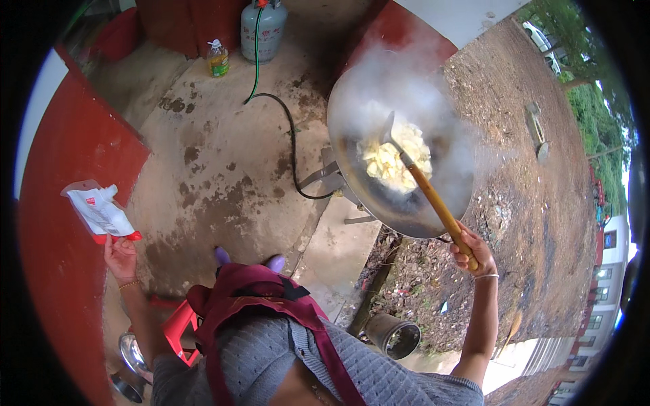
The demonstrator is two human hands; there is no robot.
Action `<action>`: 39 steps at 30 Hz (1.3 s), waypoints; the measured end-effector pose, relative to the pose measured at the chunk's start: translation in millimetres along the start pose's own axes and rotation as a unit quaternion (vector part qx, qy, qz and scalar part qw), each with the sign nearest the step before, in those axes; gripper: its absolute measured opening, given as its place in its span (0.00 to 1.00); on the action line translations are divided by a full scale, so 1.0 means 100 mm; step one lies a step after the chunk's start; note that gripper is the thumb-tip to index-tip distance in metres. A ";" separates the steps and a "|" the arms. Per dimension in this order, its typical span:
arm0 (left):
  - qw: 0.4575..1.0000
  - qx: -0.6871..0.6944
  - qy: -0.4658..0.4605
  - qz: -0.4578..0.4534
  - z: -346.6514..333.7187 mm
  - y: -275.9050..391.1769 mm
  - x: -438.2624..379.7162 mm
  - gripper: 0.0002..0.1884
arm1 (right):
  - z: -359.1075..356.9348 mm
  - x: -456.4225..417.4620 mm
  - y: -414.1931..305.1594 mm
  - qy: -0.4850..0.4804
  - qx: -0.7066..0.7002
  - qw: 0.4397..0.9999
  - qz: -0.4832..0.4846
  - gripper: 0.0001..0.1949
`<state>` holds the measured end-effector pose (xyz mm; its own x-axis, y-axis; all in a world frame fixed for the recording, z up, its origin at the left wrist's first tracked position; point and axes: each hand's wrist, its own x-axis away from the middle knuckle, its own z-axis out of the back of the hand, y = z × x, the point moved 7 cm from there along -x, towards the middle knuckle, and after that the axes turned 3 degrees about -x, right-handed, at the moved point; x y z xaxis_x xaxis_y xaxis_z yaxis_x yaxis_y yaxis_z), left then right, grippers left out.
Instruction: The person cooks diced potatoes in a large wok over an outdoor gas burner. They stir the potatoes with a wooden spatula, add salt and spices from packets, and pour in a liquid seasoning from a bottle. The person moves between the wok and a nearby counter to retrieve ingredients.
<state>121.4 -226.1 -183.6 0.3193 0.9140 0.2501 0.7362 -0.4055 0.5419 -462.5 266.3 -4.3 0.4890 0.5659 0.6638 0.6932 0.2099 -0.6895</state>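
My right hand [472,251] is wrapped around the wooden handle of a wok spatula [431,193]. The spatula's metal blade rests among pale yellow sliced food [398,157], perhaps potato, in the large wok [350,195]. Thick white steam hides the far part of the wok. Off to the left, my left hand [122,254] has its fingers at the red lower edge of a white plastic pouch [104,210], which it seems to hold in front of the red wall. The pouch bears writing, and a red cap or corner shows beside my fingers.
A gas cylinder [264,33] feeds a hose [292,132] that crosses the concrete floor to the stove stand [325,175]. An oil bottle [218,60] stands near it. A red plastic stool [180,325], a metal bowl [133,350] and a metal bucket [391,335] are near my body.
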 end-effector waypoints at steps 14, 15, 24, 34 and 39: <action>0.997 0.071 -0.022 -0.002 0.34 0.22 0.26 0.09 | 0.16 -0.74 -0.17 0.202 0.836 0.503 0.087 0.29; 0.997 0.069 -0.039 0.002 0.42 0.26 0.24 0.09 | 0.22 -0.72 -0.20 0.212 0.842 0.491 0.067 0.29; 0.997 0.071 -0.011 -0.029 0.23 0.28 0.22 0.08 | 0.62 -0.99 -0.06 0.285 0.761 0.574 0.097 0.28; 0.996 0.089 0.008 0.002 0.29 0.27 0.34 0.09 | 0.86 -0.76 0.04 0.218 0.530 0.814 0.096 0.27; 0.997 0.081 -0.005 0.004 0.14 0.12 0.18 0.09 | 0.36 -1.02 -0.10 0.228 0.448 0.855 0.128 0.28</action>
<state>144.1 -214.8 -183.7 0.3322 0.9108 0.2452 0.8195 -0.4074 0.4030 -538.1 234.9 -75.7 0.8609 0.3587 0.3610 -0.0521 0.7678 -0.6386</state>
